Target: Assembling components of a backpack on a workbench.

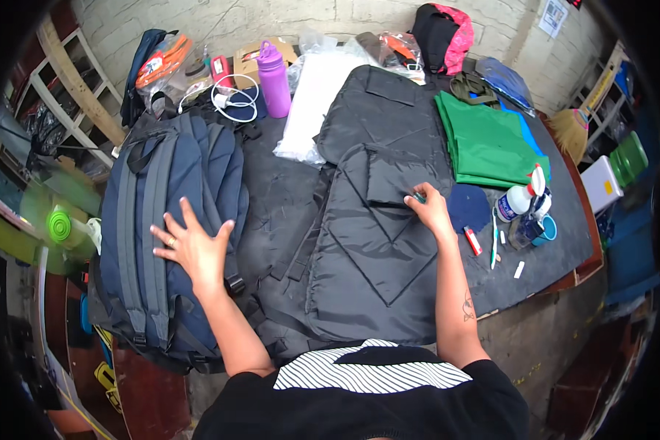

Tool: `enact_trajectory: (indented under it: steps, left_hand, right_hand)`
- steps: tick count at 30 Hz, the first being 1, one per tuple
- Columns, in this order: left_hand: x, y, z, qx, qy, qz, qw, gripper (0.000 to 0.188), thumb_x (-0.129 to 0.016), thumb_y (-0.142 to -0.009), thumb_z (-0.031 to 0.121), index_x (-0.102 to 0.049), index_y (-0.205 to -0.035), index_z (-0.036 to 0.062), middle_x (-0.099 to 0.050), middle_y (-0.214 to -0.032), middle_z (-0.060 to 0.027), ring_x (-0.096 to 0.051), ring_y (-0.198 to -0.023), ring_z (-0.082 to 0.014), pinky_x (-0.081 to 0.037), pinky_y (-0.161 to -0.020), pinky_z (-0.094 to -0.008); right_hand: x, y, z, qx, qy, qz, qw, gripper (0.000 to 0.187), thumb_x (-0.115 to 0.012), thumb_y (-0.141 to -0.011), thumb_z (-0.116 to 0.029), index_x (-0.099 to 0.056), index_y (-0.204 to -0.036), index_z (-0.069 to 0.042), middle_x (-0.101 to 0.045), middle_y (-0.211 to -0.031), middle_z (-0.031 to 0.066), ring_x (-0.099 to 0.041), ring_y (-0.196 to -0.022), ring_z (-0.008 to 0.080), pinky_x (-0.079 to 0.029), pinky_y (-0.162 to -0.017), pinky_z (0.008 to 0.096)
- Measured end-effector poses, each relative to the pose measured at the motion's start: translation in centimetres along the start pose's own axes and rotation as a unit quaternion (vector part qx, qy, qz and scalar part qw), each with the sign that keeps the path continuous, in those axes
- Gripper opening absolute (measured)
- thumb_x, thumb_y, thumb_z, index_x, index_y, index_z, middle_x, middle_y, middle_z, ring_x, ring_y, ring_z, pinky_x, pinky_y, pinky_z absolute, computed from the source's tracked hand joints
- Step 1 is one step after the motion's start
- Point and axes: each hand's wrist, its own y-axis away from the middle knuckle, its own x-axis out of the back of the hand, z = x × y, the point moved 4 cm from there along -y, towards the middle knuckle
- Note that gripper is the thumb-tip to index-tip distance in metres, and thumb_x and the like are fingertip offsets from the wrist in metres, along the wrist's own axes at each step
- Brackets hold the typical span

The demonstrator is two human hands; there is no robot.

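My left hand [196, 249] lies with its fingers spread on the dark blue backpack [154, 242], which rests on its front with its grey shoulder straps up. At the middle of the table is a black quilted bag [374, 257], laid out flat in two padded panels, with a small flap or pocket [392, 176] on it. Beside that pocket's lower right corner, my right hand [429, 209] is closed in a pinch. A small dark teal thing [419, 197] shows between its fingertips, too hidden to name.
To the right are a folded green cloth [491, 143], a dark blue cloth piece [468, 207], a white spray bottle [515, 202], a blue cup [546, 229] and a toothbrush [493, 238]. A purple bottle [273, 82] stands behind. A green fan [59, 224] spins at the left.
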Motion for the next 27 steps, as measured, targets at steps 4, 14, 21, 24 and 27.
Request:
enact_trajectory:
  steps: [4, 14, 21, 24, 27]
  left_hand:
    - [-3.7, -1.1, -2.8, 0.032, -0.054, -0.013, 0.998, 0.056, -0.061, -0.086, 0.03, -0.042, -0.138, 0.0208, -0.037, -0.143, -0.0136, -0.024, -0.134, -0.0464, -0.016, -0.102, -0.0682]
    - [-6.1, -11.6, 0.7, -0.016, 0.035, -0.069, 0.997, 0.048, -0.052, -0.09, 0.039, -0.047, -0.135, 0.0241, -0.033, -0.146, -0.0135, -0.015, -0.134, -0.0529, -0.011, -0.102, -0.0711]
    - [-5.9, -11.2, 0.6, -0.022, 0.025, -0.094, 0.995, 0.069, -0.059, -0.083, 0.051, -0.036, -0.142, 0.0235, -0.031, -0.146, -0.0162, -0.015, -0.135, -0.0511, -0.012, -0.102, -0.0702]
    - [-1.7, -9.9, 4.3, -0.093, 0.214, 0.126, 0.964, 0.047, -0.063, -0.084, 0.033, -0.054, -0.124, 0.0104, -0.055, -0.122, -0.0171, -0.041, -0.123, -0.0403, -0.028, -0.102, -0.0555]
    - [2.2, -6.5, 13.8, -0.208, 0.52, 0.138, 0.816, 0.02, -0.063, -0.082, 0.011, -0.065, -0.1, 0.0026, -0.064, -0.096, -0.012, -0.06, -0.093, -0.0236, -0.045, -0.086, -0.0336]
  right_hand:
    - [-1.8, 0.3, 0.7, 0.011, 0.011, -0.009, 1.0, 0.038, -0.069, -0.077, -0.023, -0.058, -0.104, 0.002, -0.06, -0.099, 0.0201, -0.059, -0.096, 0.0343, -0.046, -0.084, 0.0399]
    - [-0.5, 0.9, 2.0, 0.002, 0.004, 0.029, 1.0, 0.036, -0.07, -0.076, -0.026, -0.06, -0.101, -0.001, -0.063, -0.096, 0.0164, -0.06, -0.093, 0.0274, -0.045, -0.082, 0.0347]
    - [3.6, -1.8, 8.2, -0.029, 0.014, 0.25, 0.968, 0.04, -0.071, -0.076, -0.027, -0.059, -0.103, 0.0, -0.063, -0.091, 0.0151, -0.061, -0.088, 0.0275, -0.046, -0.082, 0.0356]
    - [3.3, -4.6, 10.7, -0.148, -0.123, 0.179, 0.965, 0.045, -0.074, -0.074, -0.028, -0.058, -0.104, 0.001, -0.062, -0.086, 0.0109, -0.058, -0.077, 0.0211, -0.046, -0.069, 0.0323]
    - [2.8, -6.8, 15.8, -0.152, -0.074, 0.197, 0.966, 0.06, -0.077, -0.069, -0.029, -0.056, -0.113, 0.005, -0.063, -0.089, 0.0126, -0.059, -0.074, 0.0196, -0.047, -0.063, 0.0311]
